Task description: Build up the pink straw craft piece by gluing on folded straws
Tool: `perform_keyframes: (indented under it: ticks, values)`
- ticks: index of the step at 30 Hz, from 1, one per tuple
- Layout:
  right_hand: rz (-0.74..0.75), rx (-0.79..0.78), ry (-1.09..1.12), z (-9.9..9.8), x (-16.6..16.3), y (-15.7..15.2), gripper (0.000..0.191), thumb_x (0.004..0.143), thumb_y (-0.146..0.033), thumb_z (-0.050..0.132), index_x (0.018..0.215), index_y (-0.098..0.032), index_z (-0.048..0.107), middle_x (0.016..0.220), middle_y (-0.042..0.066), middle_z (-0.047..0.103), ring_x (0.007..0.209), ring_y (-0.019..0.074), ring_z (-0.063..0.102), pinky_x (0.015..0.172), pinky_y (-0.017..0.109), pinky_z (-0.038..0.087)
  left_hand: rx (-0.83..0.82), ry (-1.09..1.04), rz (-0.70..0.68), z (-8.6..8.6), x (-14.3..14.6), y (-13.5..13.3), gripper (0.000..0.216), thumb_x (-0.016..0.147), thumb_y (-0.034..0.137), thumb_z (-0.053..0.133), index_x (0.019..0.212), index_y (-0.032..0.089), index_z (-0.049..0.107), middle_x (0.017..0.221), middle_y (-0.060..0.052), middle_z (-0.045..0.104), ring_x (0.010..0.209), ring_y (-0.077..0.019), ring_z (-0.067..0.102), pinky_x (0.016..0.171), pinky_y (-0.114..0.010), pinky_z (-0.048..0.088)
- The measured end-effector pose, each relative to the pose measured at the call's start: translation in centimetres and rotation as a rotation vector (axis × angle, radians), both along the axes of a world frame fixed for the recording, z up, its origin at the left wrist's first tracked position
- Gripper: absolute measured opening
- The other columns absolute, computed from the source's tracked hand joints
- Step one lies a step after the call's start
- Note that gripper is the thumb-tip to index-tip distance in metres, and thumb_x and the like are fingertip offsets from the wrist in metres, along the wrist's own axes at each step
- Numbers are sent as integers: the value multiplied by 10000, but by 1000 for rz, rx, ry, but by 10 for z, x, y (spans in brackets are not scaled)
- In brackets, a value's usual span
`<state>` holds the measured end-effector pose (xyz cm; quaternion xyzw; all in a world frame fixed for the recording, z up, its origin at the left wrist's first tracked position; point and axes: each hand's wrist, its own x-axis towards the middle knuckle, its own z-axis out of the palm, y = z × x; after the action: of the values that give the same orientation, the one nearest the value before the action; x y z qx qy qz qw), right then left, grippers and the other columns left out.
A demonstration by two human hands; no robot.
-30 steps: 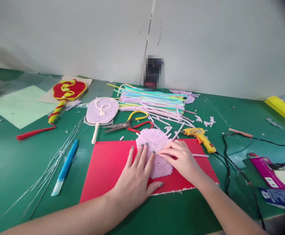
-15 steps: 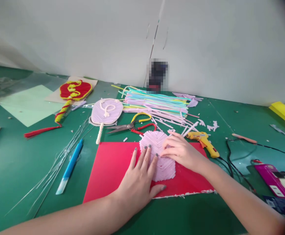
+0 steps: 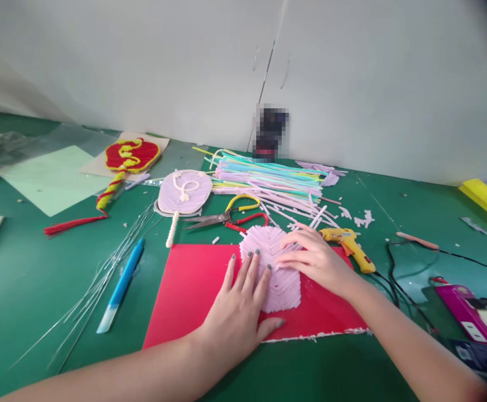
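Note:
A pale pink piece made of straw strips in a herringbone pattern (image 3: 275,279) lies on a red sheet (image 3: 193,285) on the green table. My left hand (image 3: 239,304) rests flat on the sheet, fingers spread, fingertips pressing the piece's left edge. On the piece's upper right part lies my right hand (image 3: 316,259), fingers stretched out flat over the strips. Neither hand holds anything.
A yellow glue gun (image 3: 347,245) lies just right of my right hand, its black cord (image 3: 398,285) trailing right. Scissors (image 3: 222,215) and a heap of coloured straws (image 3: 268,178) sit behind. A blue pen (image 3: 120,285), thin wires (image 3: 101,279), a lilac fan (image 3: 184,192) and a red-yellow fan (image 3: 130,156) lie left.
My right hand has slid from the piece's right side up onto its upper right part and flattened out. My left hand stays pressed in place. The view shifted slightly.

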<state>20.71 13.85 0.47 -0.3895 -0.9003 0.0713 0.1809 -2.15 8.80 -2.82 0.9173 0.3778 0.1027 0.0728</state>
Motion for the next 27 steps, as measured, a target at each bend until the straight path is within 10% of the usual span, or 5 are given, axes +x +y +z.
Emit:
perform_keyframes:
  ticks: [11,27]
  values:
    - [-269,178,-122,-16,0,-60,351,923,-221,531,1263,-277,599,1339,76,568,1247,232,503,1062,493,401,6,14,2,1,1,0,741,897,646,382,1378,90,472,1476,-252,349,1379,-380,321,1065,-599,322]
    - [-392,32,-226,-32,-7,-82,502,955,-306,447,1451,-305,369,1568,92,240,1442,311,191,1070,543,384,88,19,-1,1,1,1,717,907,626,382,1360,81,490,1447,-257,399,1353,-384,370,1043,-606,345]
